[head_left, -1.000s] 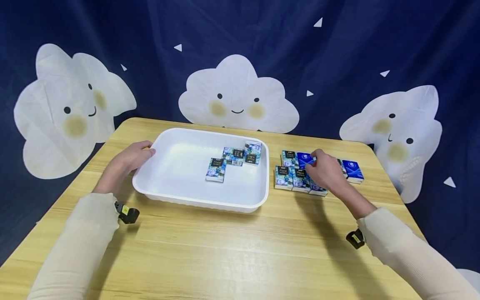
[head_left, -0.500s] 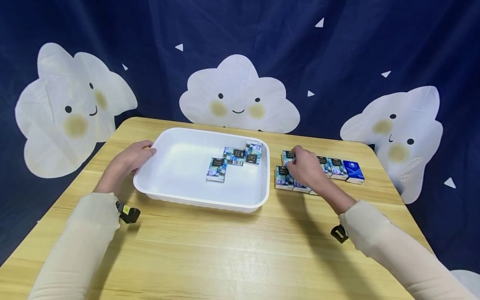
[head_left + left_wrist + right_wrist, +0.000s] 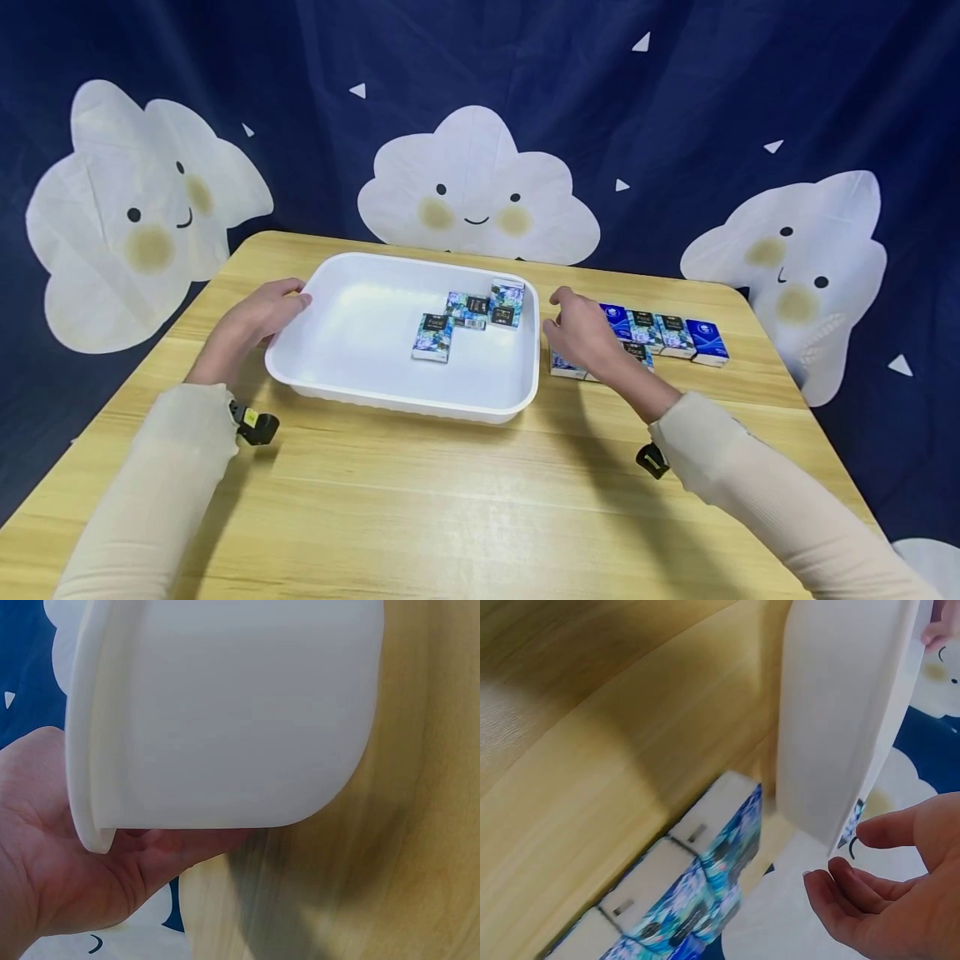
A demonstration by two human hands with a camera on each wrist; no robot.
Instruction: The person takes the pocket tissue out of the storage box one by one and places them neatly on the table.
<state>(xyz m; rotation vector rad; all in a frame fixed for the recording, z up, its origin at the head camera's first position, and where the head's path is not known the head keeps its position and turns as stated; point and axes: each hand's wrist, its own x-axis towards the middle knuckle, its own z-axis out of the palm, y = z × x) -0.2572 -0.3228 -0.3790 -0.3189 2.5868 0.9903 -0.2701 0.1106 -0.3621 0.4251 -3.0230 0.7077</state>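
A white plastic tray (image 3: 360,342) sits left of the table's middle. At its left end my left hand (image 3: 266,315) grips the rim; in the left wrist view the palm (image 3: 82,877) wraps the tray's outer wall. Inside the tray are three floral tissue packs, one of them a pack (image 3: 432,337) near the middle. My right hand (image 3: 588,337) hovers just right of the tray, over the left end of the tissue pack rows. Its thumb and fingertips are apart, with nothing between them in the right wrist view. The hand hides part of the nearest packs (image 3: 667,889).
Right of the tray, several tissue packs lie in two rows, including a floral pack (image 3: 675,336) and a plain blue pack (image 3: 707,343) at the far end. The wooden table (image 3: 450,500) backs onto a dark blue curtain (image 3: 480,50) with cloud faces.
My right hand has moved left along the tissue pack rows toward the tray, uncovering packs at the right. The left hand and the tray have stayed in place.
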